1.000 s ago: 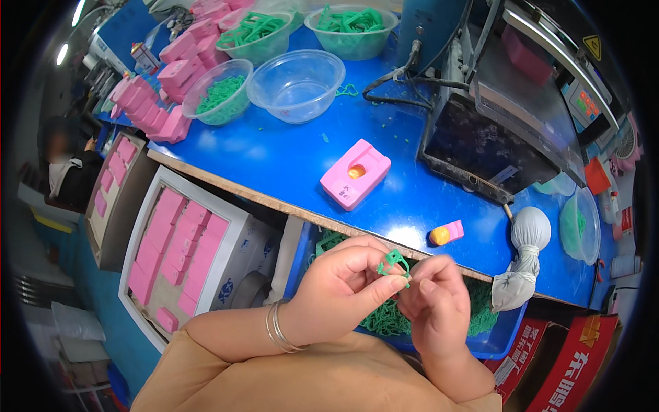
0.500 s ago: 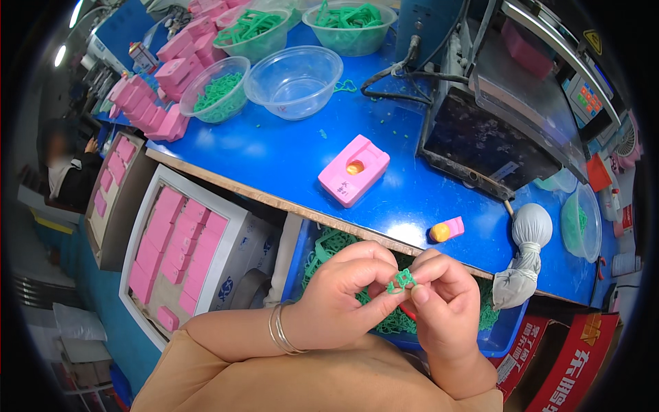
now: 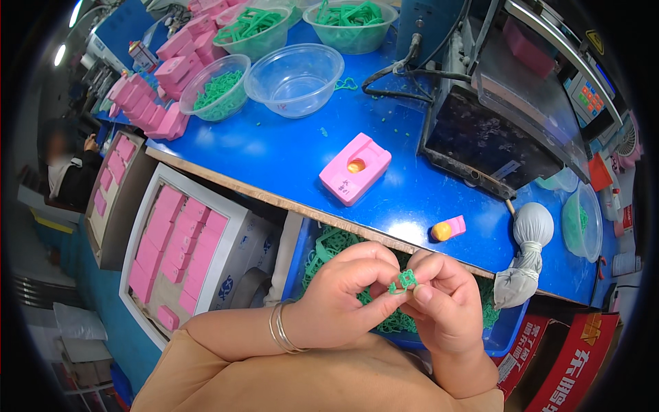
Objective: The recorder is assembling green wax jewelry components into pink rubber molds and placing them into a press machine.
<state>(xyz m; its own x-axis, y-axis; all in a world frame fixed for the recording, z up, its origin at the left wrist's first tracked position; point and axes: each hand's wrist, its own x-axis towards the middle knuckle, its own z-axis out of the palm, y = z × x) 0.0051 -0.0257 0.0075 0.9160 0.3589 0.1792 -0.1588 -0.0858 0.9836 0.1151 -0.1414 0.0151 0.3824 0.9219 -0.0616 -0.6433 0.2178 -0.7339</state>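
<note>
A hollowed pink block [image 3: 347, 184] lies on the blue tabletop [image 3: 268, 165]. On the wearer's side of that block, the left grip [image 3: 347, 295] and right grip [image 3: 446, 302] pinch a small green openwork piece [image 3: 407, 279]. Right of the block, nearer the wearer, sits a pink-and-yellow plug [image 3: 449, 228]; beyond the block, a clear bowl [image 3: 294, 105].

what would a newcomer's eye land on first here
Probably the small green piece pinched between the left hand and right hand, above a blue bin of green strands. Next, the pink block with a golden hollow, on the blue table beyond the hands. Clear bowls stand farther back.
</note>
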